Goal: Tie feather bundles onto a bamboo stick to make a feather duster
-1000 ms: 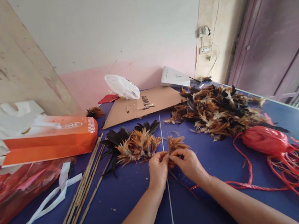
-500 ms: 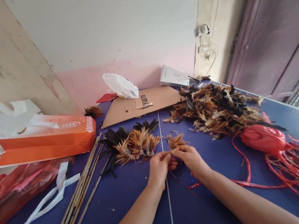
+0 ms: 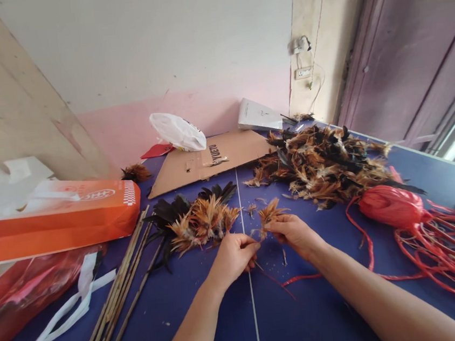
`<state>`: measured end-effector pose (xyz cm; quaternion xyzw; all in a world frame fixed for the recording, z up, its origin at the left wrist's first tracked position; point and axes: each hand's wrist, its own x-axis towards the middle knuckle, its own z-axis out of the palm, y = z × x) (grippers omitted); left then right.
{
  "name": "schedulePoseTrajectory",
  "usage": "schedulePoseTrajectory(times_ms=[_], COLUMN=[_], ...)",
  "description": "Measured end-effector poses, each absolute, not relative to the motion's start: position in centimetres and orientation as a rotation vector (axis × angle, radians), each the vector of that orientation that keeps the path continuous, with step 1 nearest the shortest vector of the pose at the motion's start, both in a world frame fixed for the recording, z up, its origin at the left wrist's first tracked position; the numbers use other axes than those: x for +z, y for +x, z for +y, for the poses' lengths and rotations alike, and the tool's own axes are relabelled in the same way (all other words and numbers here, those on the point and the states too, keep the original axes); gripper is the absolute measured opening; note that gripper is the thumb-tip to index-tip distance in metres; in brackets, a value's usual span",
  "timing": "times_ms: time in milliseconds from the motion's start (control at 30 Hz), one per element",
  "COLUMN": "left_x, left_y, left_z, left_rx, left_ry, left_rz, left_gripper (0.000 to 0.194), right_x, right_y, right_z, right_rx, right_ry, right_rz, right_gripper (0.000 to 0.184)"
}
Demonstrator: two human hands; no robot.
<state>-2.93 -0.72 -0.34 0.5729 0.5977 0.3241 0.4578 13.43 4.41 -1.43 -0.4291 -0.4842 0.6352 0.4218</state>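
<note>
My right hand (image 3: pixel 297 235) pinches a small bunch of brown feathers (image 3: pixel 271 212) by its base. Close beside it, my left hand (image 3: pixel 236 256) is closed with thumb and finger on a thin red string (image 3: pixel 275 279), whose loose end trails down over the blue table. The string seems to run up toward the base of the bunch, though the fingers partly hide it. Just beyond my left hand lies a cluster of orange-brown and black feathers (image 3: pixel 206 219). A large heap of loose feathers (image 3: pixel 328 162) spreads at the back right.
Red plastic twine (image 3: pixel 392 207) lies tangled on the right. Thin sticks (image 3: pixel 114 296) lie at the left beside an orange bag (image 3: pixel 62 226) and white straps (image 3: pixel 60 323). Flat cardboard (image 3: pixel 206 159), a white plastic bag (image 3: pixel 177 131) and a white box (image 3: pixel 259 114) are at the back.
My hands have drawn slightly apart, the right one moving rightward with the feather bunch and the left one leftward. The whole view has shifted a little.
</note>
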Motion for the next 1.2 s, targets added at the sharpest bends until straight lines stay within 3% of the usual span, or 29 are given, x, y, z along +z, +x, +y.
schedulePoseTrajectory(times_ms=[267,567,667,800,900,1200], left_x=[0.6,-0.7,-1.4,-2.2,-2.5,-2.9], left_y=[-3.0,-1.9,-1.9,-1.9,-2.0,-1.9], left_z=[-1.1,-1.0,-0.6,-0.1,0.1,0.0], left_rx=[1.215,1.159,1.144,1.091,1.084,1.057], left_ry=[1.796,1.369,1.297,1.167,1.128,1.296], left_rz=[1.242,1.081,1.168,1.259,1.276,1.353], left_gripper=[0.016,0.026,0.024,0.02,0.015,0.015], right_x=[-1.1,-1.2,-1.4,-1.6,-1.6,-1.2], right_y=[13.3,13.4,13.3,13.2,13.4,13.4], right_z=[4.2,4.0,3.8,3.4,3.4,3.1], right_rx=[1.755,1.883,1.694,1.105,0.84,0.813], right_ry=[-1.088,-1.109,-1.225,-1.368,-1.31,-1.182], right_rz=[-1.134,-1.22,-1.421,-1.906,-2.066,-2.069], right_gripper=[0.02,0.016,0.015,0.015,0.014,0.01])
